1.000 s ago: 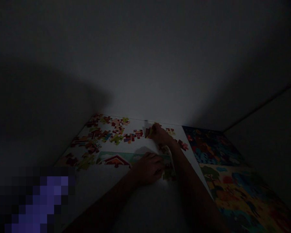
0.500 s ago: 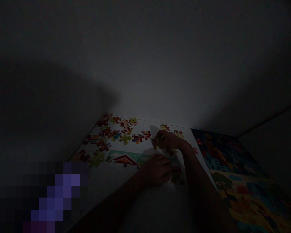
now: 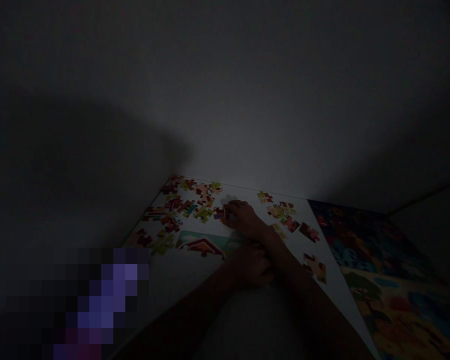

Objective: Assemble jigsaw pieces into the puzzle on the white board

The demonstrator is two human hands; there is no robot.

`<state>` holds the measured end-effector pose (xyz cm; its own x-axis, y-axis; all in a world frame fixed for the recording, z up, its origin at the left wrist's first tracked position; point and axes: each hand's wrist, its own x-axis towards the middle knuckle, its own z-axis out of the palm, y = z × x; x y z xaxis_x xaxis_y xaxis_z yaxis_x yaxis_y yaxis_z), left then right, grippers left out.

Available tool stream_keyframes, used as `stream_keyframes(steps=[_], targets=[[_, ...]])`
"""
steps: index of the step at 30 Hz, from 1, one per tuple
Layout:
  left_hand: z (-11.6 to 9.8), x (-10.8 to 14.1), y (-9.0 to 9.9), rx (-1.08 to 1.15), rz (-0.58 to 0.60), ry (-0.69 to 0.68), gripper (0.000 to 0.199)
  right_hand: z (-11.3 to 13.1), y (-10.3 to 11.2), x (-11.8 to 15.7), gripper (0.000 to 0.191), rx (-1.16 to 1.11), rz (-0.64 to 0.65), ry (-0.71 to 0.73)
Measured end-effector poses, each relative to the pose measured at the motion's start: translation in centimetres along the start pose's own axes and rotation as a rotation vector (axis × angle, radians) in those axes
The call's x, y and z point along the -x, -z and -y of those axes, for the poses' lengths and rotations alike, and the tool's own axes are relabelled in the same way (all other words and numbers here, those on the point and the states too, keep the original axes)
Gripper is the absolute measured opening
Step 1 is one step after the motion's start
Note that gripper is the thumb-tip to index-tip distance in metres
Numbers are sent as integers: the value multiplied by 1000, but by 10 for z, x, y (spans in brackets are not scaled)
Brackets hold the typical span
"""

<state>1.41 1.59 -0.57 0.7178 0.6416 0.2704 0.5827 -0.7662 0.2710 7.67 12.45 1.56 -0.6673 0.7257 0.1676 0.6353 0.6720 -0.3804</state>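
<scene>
The scene is very dark. My right hand [image 3: 242,216] reaches across to the left over the white surface, its fingers bent down onto a puzzle piece [image 3: 226,210] beside another dark red and purple piece [image 3: 218,213]. Closer to me, my left hand [image 3: 252,264] lies curled under the right wrist, at the right end of a joined puzzle strip [image 3: 197,243]. That strip shows a red roof against pale green. What the left fingers hold, if anything, is hidden.
Many loose puzzle pieces [image 3: 202,214] crowd the left side. Several more pieces [image 3: 285,212] lie to the right, with a brown piece [image 3: 315,267] near my right forearm. Colourful pictures [image 3: 390,295] cover the right side. A white wall [image 3: 240,125] rises behind.
My right hand has moved left, from beside the row of pieces to over it. Pieces on the right have come into view. The left hand stays low, and the view has shifted slightly.
</scene>
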Motion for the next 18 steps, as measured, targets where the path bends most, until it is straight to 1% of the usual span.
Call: stream_keyframes(steps=[3, 5, 9, 13, 18], targets=[[0, 0, -1, 6, 5, -3, 22, -2, -8, 3, 51, 62, -1, -47], [0, -1, 1, 10, -4, -10, 21, -4, -8, 4, 51, 73, 2, -54], [-1, -1, 5, 4, -28, -31, 22, -6, -3, 4, 41, 31, 18, -40], [0, -1, 4, 4, -21, -39, 25, -6, 3, 2, 23, -67, 36, -7], [1, -1, 2, 24, -5, -39, 27, -3, 8, 1, 15, -52, 51, -60]])
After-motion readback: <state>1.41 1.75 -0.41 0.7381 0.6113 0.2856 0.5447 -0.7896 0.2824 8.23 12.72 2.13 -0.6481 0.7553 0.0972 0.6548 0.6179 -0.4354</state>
